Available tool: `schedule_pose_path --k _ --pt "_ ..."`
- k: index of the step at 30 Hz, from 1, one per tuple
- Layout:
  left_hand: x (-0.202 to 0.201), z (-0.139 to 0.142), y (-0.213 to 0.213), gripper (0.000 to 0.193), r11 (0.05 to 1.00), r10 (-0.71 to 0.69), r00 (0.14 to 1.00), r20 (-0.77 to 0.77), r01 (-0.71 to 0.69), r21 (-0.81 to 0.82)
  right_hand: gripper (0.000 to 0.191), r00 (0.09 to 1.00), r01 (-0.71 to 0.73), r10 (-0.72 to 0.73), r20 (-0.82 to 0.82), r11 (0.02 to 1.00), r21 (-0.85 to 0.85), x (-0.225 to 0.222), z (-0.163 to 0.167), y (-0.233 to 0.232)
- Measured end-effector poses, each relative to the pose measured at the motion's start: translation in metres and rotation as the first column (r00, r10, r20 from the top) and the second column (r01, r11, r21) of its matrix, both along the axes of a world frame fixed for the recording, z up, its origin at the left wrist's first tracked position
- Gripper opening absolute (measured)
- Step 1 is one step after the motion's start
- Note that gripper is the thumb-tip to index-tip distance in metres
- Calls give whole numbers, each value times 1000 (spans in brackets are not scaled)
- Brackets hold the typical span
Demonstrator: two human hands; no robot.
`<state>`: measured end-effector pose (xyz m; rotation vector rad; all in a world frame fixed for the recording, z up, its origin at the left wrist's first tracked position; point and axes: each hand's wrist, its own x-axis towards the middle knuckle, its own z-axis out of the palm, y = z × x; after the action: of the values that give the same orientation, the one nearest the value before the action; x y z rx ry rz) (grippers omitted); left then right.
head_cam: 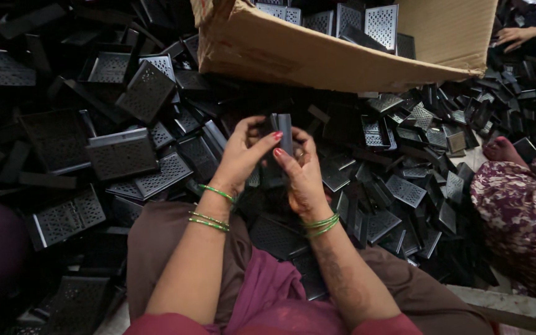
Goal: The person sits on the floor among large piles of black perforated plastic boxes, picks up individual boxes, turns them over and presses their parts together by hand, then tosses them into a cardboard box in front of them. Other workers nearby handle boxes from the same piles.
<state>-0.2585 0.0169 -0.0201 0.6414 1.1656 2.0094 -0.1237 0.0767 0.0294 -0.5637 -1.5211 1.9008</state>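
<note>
2 hands: left hand (241, 156), right hand (302, 174) grip 1 black plate stack (280, 133).

A single camera on the person's head looks steeply down, close over both forearms. It faces forward across a heap of black perforated plates (125, 155) toward a cardboard box (317, 49).
</note>
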Motion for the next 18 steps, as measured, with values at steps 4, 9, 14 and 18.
schedule_pose_path --k 4,9,14,18 --pt "1 13 -5 58 995 -86 991 103 79 63 67 999 -35 34 3 987 155 2 -1 3" --pt "-5 18 -13 53 986 -136 970 203 111 128 68 995 -97 94 26 984 147 6 2 7" --pt "-9 17 -17 52 985 -157 925 347 123 118 68 993 -115 116 1 990 83 10 0 10" --pt "-9 19 -19 57 975 -190 930 315 141 173 68 987 -148 149 -58 989 21 12 -1 9"
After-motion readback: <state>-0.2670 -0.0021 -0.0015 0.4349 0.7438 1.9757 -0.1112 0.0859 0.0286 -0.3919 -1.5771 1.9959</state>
